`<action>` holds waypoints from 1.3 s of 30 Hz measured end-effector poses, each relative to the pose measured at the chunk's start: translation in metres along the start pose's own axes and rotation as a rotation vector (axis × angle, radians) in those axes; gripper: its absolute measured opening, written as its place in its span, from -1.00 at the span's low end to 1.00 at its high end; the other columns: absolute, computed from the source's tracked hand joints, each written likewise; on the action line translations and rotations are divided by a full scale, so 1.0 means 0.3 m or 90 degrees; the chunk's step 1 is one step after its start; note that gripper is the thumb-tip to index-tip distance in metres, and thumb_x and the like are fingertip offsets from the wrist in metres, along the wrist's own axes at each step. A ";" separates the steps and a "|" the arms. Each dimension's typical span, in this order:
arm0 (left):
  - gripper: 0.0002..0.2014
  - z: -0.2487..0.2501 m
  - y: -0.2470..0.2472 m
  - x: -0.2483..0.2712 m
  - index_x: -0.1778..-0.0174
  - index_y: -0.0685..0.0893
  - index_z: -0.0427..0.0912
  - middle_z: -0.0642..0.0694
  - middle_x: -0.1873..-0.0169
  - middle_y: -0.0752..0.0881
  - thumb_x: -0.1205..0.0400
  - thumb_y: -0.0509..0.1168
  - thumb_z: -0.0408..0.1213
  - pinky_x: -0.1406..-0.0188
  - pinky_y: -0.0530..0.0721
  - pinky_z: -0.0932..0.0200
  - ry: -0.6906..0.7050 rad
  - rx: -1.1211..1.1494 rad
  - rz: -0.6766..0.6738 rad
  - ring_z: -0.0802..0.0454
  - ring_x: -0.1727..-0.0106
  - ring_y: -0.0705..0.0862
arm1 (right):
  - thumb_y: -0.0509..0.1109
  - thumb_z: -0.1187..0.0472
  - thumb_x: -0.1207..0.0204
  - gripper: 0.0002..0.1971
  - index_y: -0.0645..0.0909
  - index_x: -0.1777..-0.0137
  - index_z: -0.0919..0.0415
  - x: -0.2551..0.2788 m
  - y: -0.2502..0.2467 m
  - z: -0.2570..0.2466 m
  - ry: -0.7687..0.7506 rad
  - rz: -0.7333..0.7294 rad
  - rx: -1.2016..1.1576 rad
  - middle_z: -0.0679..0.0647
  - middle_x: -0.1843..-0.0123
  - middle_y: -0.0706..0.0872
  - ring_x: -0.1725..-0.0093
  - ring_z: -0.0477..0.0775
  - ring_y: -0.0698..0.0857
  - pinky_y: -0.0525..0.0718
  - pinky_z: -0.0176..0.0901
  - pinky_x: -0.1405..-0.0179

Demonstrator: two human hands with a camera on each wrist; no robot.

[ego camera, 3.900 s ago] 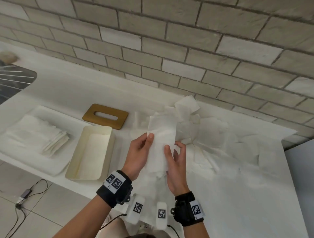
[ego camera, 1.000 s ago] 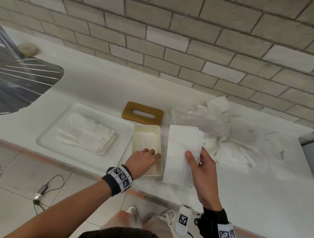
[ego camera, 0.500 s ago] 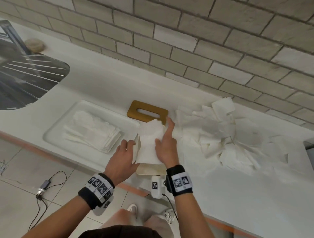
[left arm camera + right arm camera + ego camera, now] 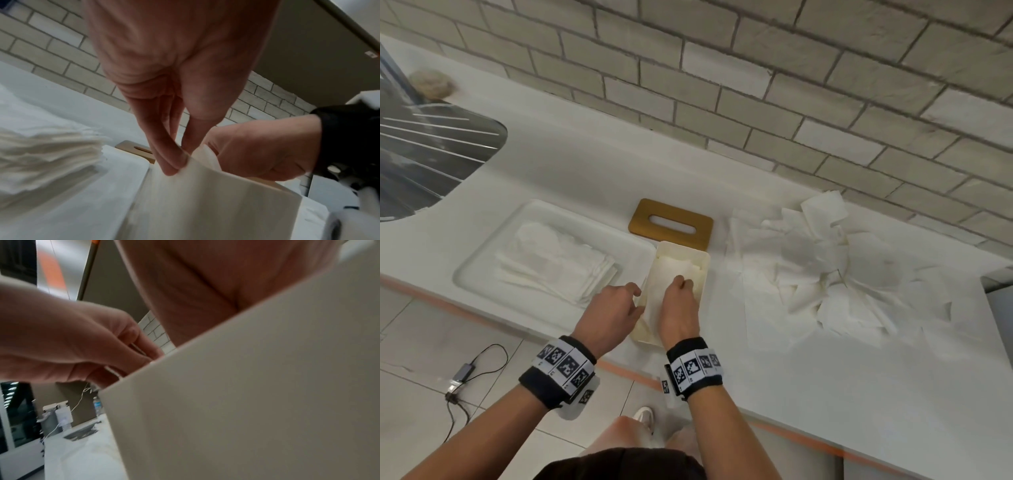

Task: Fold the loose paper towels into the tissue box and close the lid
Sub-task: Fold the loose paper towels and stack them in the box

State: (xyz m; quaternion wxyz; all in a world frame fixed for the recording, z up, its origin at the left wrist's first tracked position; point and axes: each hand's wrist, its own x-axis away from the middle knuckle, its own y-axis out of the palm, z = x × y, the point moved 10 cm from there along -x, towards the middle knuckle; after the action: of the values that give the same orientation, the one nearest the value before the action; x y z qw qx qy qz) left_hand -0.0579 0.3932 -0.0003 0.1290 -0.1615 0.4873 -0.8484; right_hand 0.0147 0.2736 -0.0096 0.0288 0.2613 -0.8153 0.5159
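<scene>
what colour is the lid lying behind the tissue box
Golden brown, like wood; the lid shows best in the head view.

We see a pale brick wall (image 4: pixel 756 85) behind the white counter (image 4: pixel 859 370). Below us lies a tiled floor (image 4: pixel 421 346).

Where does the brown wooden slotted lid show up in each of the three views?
Head: brown wooden slotted lid lies flat at centre, just behind the cream open tissue box.
Left wrist: only its edge and slot show, left of centre, behind the left hand's fingertips.
Right wrist: not in it; the box wall fills the picture.
Shared landmark: the tissue box.
</scene>
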 end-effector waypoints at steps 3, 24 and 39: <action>-0.70 -0.008 -0.017 -0.008 -0.38 0.71 -0.11 0.06 0.19 0.86 -0.76 0.41 -0.12 -0.01 0.68 -0.02 -0.019 -0.040 -0.012 -0.06 -0.08 0.81 | 0.45 0.43 -0.70 -0.50 0.38 -0.57 0.31 0.021 -0.003 -0.041 -0.018 -0.036 0.079 0.30 -0.46 0.54 -0.34 0.32 0.71 0.73 0.06 -0.31; -0.51 0.781 0.429 0.051 -0.63 0.46 -0.09 -0.10 -0.50 0.55 -0.77 0.34 -0.18 -0.30 0.68 -0.07 0.284 -0.069 -0.168 -0.15 -0.51 0.53 | 0.28 -0.14 -0.80 -0.63 0.67 -0.23 0.18 -0.081 -0.255 1.003 0.229 0.038 0.078 0.20 -0.33 0.59 -0.39 0.34 0.57 0.53 0.13 -0.40; -0.57 0.845 0.230 -0.076 -0.22 0.80 -0.13 0.08 -0.12 0.84 -0.50 0.60 -0.58 -0.10 0.80 0.10 0.199 0.384 0.240 0.12 -0.17 0.82 | 0.46 -0.21 -0.67 -0.57 0.56 -0.21 0.15 -0.126 -0.792 1.113 0.102 0.381 -0.185 0.12 -0.19 0.68 -0.19 0.29 0.71 0.72 0.10 -0.07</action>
State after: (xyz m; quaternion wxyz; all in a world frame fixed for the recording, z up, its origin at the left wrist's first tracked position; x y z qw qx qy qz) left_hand 0.0684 0.1688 0.0564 0.2485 0.1073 0.2505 -0.9295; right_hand 0.2299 -0.0759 0.0192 -0.0228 -0.0379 -0.9159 0.3990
